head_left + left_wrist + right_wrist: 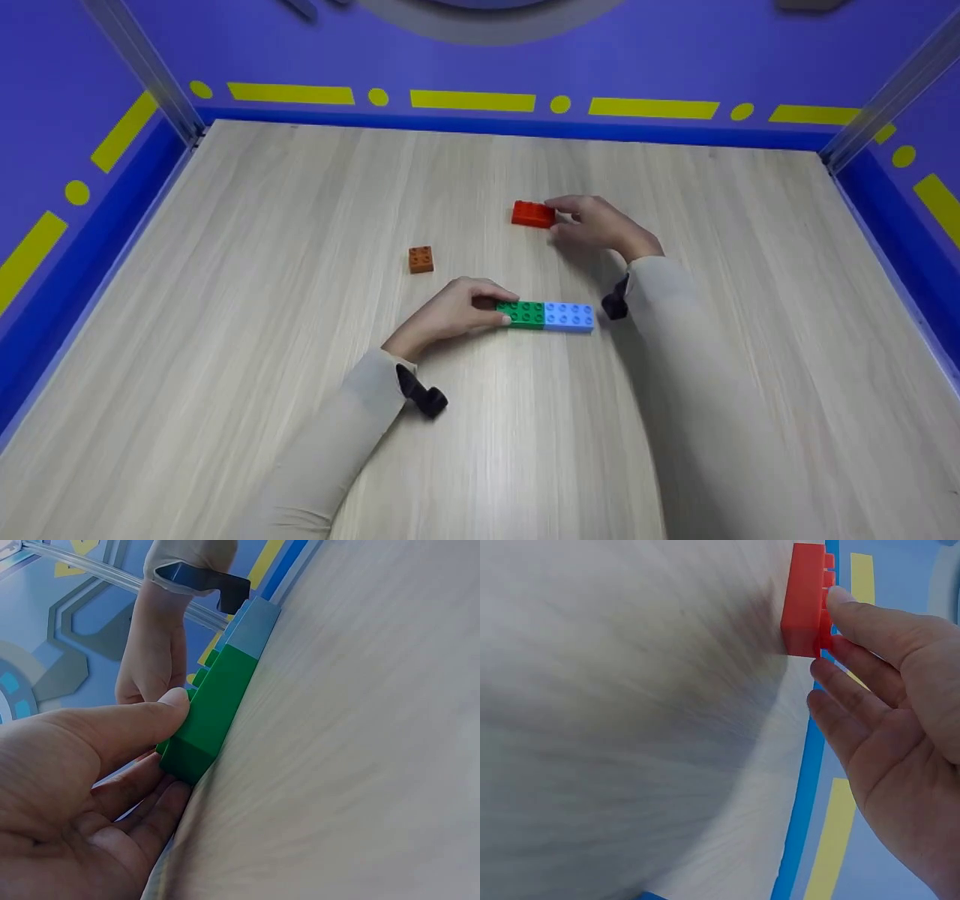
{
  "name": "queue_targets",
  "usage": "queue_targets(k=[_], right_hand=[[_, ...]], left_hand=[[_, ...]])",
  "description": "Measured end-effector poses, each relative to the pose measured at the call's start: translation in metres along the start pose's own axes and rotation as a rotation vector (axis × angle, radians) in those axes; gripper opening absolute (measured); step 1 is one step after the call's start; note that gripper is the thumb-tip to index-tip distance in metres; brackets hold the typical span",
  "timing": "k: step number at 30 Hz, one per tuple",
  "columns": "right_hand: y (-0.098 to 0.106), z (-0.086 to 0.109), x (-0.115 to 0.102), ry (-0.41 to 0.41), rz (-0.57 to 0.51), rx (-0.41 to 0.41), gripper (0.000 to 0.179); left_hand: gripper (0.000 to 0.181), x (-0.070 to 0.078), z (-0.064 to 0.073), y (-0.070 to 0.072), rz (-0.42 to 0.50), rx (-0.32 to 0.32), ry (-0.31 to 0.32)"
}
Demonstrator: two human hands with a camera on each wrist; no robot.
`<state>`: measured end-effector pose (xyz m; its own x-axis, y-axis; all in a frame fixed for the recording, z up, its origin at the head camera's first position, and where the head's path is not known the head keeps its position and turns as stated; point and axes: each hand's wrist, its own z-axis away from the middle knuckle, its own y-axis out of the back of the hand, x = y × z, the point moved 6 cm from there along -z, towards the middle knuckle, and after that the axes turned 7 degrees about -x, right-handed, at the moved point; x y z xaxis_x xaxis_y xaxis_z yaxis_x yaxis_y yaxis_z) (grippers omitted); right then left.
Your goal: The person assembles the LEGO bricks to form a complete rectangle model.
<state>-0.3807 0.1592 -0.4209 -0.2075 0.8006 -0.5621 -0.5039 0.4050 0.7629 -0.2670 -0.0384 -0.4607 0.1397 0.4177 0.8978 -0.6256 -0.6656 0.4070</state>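
Observation:
A green building brick point(527, 315) and a light blue brick point(569, 317) lie end to end on the table, studs up. My left hand point(457, 309) holds the left end of the green brick point(211, 712) between thumb and fingers; the other fingers curl beneath the palm in the left wrist view. Farther back lies a red brick point(533, 214). At its right end is my right hand point(596, 223), thumb and index finger spread on either side of that end. In the right wrist view, the thumb tip overlaps the studs of the red brick point(804, 600), with the fingers fairly straight.
A small orange-brown brick point(421, 259) sits on the wooden table point(247, 300), left of the red one. Blue walls point(480, 67) with yellow marks border the table at the back and both sides. Black straps point(424, 394) circle the sleeves near both wrists.

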Motion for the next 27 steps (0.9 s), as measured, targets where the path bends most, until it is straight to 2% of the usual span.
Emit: queue_targets(k=[6, 13, 27], right_hand=[[-0.0007, -0.0015, 0.0006, -0.014, -0.011, 0.010, 0.049], [-0.0026, -0.0035, -0.0025, 0.027, 0.003, 0.032, 0.043], [-0.0068, -0.0030, -0.0024, -0.007, -0.011, 0.022, 0.043]], left_hand=[[0.032, -0.0008, -0.0001, -0.0001, 0.002, -0.001, 0.003], [0.033, -0.0004, -0.0006, -0.0007, 0.004, 0.001, -0.002], [0.032, 0.0008, 0.0009, -0.0002, 0.031, -0.008, 0.006]])
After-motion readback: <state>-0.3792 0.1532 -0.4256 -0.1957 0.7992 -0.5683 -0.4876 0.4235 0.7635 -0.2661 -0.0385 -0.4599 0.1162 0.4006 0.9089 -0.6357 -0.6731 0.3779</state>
